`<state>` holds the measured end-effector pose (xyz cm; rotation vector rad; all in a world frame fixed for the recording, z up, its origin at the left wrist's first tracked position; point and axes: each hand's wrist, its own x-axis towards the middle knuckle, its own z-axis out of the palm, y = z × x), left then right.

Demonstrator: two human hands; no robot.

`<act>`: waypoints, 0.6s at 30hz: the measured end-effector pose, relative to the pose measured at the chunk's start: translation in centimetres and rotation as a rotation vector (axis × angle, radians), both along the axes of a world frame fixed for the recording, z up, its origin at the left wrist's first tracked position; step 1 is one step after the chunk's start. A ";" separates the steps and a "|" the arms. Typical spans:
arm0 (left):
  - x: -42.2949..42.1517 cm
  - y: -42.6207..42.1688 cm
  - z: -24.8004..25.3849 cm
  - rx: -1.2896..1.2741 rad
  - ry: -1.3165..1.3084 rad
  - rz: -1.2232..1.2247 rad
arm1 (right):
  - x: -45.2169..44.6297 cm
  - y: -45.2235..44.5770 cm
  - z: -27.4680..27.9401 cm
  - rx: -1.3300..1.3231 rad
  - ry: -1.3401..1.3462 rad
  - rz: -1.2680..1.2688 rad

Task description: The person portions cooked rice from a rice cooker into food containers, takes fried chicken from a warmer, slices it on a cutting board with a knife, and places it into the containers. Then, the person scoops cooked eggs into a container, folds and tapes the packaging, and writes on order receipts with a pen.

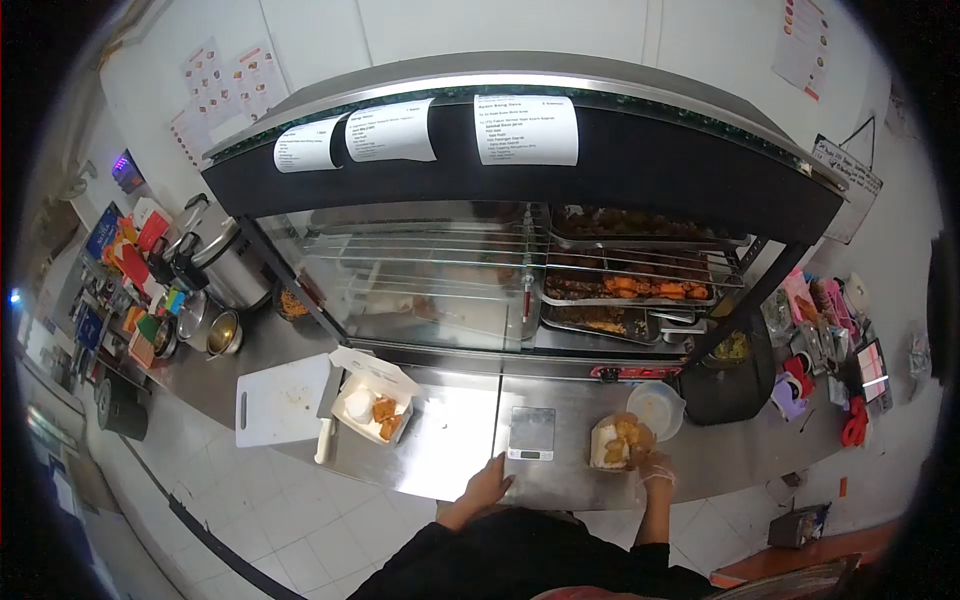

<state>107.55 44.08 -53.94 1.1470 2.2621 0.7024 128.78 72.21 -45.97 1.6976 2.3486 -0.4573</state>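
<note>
My left hand [487,484] rests bare at the front edge of the steel counter, its fingers stretched out and holding nothing. Just beyond it lies a small kitchen scale [532,434] with nothing on its plate. My right hand [655,468], in a clear plastic glove, is at the right side of an open food box [600,462]. Golden fried pieces [624,436] are heaped in that box, over something white. The right fingers are partly hidden in the glove and against the food, so their grip is unclear. A round translucent tub [657,408] stands behind the box.
To the left are a white cutting board [285,402], a knife [323,440] and another open box [368,420] with rice and orange-brown pieces. A glass warming cabinet [430,290] with food trays [630,288] spans the back. A dark tray [735,385] lies right; cookers [230,255] stand far left.
</note>
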 end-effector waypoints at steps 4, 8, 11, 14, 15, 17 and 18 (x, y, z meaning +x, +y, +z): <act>-0.2 0.0 -1.4 -0.006 0.023 0.009 | -4.2 1.2 3.7 0.349 0.504 0.113; -0.4 0.2 -0.5 -0.061 0.003 0.005 | -18.2 -1.7 12.1 0.141 1.062 0.388; -0.3 0.2 -0.2 -0.084 0.011 0.019 | -27.1 -3.5 12.6 0.229 1.119 0.463; -0.3 -0.2 -0.8 -0.051 0.041 0.019 | -29.9 -4.2 12.5 0.526 1.137 0.442; -0.5 -0.5 -0.8 -0.050 0.038 0.026 | -30.2 -4.1 12.3 0.600 1.169 0.481; -0.2 -0.6 -1.0 -0.042 0.017 0.040 | -30.0 -3.4 11.7 0.750 1.214 0.564; 0.0 -0.5 -0.7 -0.055 0.027 0.055 | -29.9 -3.1 11.7 0.837 1.165 0.589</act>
